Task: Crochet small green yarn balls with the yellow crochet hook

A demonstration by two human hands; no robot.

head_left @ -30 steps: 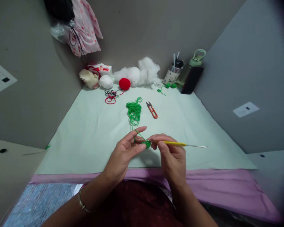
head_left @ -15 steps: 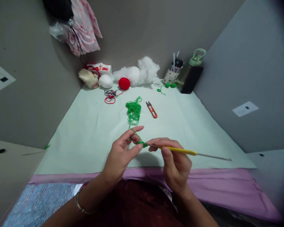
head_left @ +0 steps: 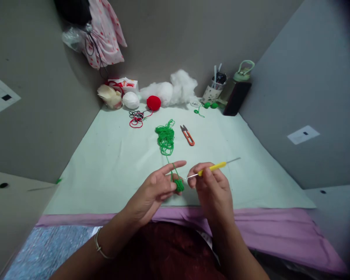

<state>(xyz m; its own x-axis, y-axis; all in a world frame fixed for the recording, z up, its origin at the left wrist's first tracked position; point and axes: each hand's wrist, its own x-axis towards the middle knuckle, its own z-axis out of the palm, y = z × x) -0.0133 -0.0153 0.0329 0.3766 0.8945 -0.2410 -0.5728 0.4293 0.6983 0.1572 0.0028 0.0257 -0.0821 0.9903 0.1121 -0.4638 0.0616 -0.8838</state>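
Between thumb and fingers, my left hand (head_left: pixel 153 188) pinches a small green crochet piece (head_left: pixel 179 185). Green yarn runs over its outstretched index finger and back to a loose heap of green yarn (head_left: pixel 165 138) on the table. My right hand (head_left: pixel 214 188) grips a crochet hook (head_left: pixel 216 167) by its yellow handle. The hook's thin metal tip lies at the upper right edge of the green piece; whether it is through a loop I cannot tell. Behind my hands lie orange-handled thread snips (head_left: pixel 187 135).
Along the back stand a red yarn ball (head_left: pixel 153 103), a white yarn ball (head_left: pixel 131 100), white stuffing (head_left: pixel 175 88), a pen cup (head_left: pixel 213 90), a bottle (head_left: pixel 240 76) and a dark phone (head_left: pixel 237 99). Partitions (head_left: pixel 280 97) flank the table. Small green pieces (head_left: pixel 210 105) lie near the cup.
The hook has swung so its back end points up and away, its tip now at the piece's edge. My left hand has turned, showing more of the green piece, and its index finger is straighter.
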